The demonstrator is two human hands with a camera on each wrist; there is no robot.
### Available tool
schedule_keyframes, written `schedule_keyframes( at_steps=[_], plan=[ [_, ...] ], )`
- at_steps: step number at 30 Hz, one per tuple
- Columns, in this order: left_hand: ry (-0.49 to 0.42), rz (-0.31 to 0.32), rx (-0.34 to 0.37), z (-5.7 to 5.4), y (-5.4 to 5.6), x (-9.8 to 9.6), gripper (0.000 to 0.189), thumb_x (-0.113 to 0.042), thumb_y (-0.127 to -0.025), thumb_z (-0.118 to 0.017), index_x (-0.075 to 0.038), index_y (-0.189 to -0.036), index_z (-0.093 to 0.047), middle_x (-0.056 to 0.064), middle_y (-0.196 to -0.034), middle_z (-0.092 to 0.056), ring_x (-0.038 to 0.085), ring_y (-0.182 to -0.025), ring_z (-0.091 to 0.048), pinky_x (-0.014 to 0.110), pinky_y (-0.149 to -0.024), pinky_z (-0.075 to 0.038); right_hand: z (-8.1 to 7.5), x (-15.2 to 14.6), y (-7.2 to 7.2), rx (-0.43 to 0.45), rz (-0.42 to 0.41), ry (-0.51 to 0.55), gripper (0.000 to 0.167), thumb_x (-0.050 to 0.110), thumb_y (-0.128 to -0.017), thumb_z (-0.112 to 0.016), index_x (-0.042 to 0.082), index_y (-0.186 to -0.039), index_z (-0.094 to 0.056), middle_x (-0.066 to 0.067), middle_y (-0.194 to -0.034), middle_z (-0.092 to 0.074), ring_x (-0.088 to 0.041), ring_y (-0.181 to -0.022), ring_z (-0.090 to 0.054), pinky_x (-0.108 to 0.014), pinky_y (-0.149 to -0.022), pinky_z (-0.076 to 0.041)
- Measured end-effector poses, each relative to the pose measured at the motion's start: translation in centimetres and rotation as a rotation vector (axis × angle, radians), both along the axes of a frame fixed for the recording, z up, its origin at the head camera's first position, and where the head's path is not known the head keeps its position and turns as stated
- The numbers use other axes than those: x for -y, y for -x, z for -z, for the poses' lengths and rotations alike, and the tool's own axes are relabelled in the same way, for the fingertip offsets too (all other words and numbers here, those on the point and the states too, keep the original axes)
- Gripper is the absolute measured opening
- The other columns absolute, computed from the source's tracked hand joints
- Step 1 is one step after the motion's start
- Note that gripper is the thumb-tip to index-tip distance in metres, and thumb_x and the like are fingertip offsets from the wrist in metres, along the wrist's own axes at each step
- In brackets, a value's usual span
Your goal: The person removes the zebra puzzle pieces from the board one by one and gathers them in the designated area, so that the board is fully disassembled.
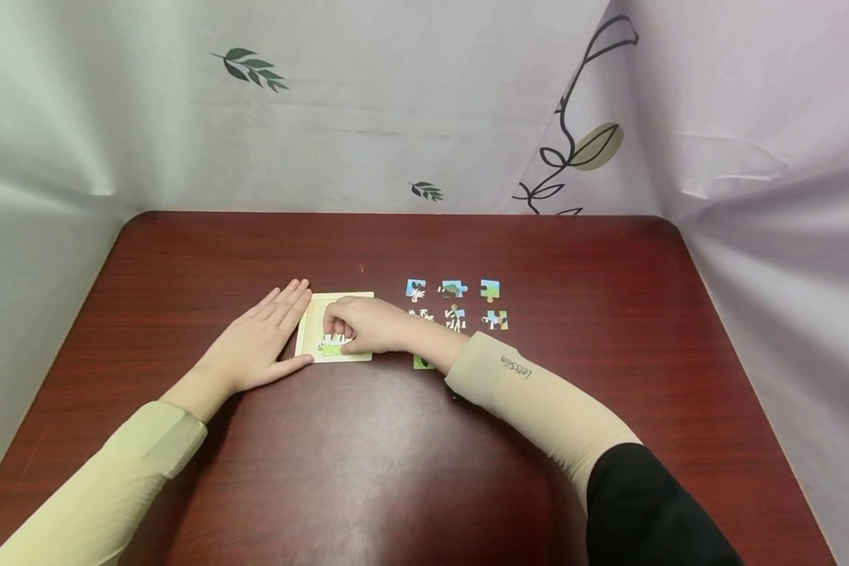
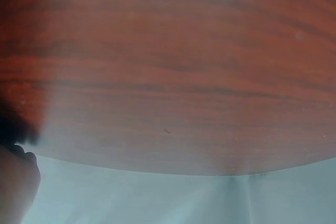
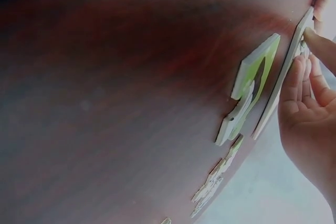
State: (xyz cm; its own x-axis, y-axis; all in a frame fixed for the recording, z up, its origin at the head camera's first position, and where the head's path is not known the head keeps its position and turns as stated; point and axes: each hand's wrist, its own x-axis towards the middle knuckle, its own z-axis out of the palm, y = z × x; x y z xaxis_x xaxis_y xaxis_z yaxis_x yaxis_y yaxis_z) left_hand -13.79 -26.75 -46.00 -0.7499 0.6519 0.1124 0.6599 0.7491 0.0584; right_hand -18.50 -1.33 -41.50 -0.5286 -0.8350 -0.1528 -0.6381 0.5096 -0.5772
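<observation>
A pale, square puzzle tray (image 1: 313, 318) lies left of centre on the table. Flat beside its left edge rests my left hand (image 1: 255, 339), fingers straight, with fingertips and thumb right at the rim. My right hand (image 1: 371, 324) reaches across the tray and pinches a green-and-white puzzle piece (image 1: 331, 350) at its lower part. In the right wrist view the thumb and fingers of the right hand (image 3: 310, 98) meet at the tray (image 3: 273, 106), partly covering the piece. Only a dark bit of the left hand (image 2: 18, 182) shows in the left wrist view.
Right of the tray, several loose puzzle pieces (image 1: 453, 289) lie in rows, blue, green and white. The right forearm covers part of the lower rows; one green piece (image 1: 422, 362) peeks out below it. A patterned curtain (image 1: 339, 118) surrounds the dark red table (image 1: 311, 472).
</observation>
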Motion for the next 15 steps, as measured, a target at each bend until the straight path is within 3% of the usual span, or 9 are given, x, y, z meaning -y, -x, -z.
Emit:
schedule_keyframes(
  at_steps=[7, 15],
  plan=[
    [0.001, -0.001, -0.003, -0.09, 0.06, -0.02, 0.100, -0.063, -0.101, -0.056, 0.008, -0.164, -0.025, 0.026, -0.173, -0.026, 0.041, -0.162, -0.029, 0.043, -0.138, -0.017, 0.04, -0.06, 0.23, -0.008, -0.001, 0.035, 0.014, 0.007, -0.098, -0.071, 0.008, -0.113, -0.071, -0.007, -0.103, -0.069, -0.013, -0.091, -0.061, -0.015, -0.081, -0.049],
    [0.003, -0.005, 0.007, -0.01, 0.01, -0.07, 0.100, -0.061, -0.100, -0.058, 0.008, -0.165, -0.024, 0.026, -0.174, -0.026, 0.041, -0.162, -0.028, 0.041, -0.139, -0.014, 0.08, -0.10, 0.21, -0.010, 0.009, 0.048, 0.013, 0.006, -0.100, -0.069, 0.008, -0.112, -0.073, -0.006, -0.104, -0.072, -0.012, -0.092, -0.063, -0.017, -0.083, -0.050]
  ],
)
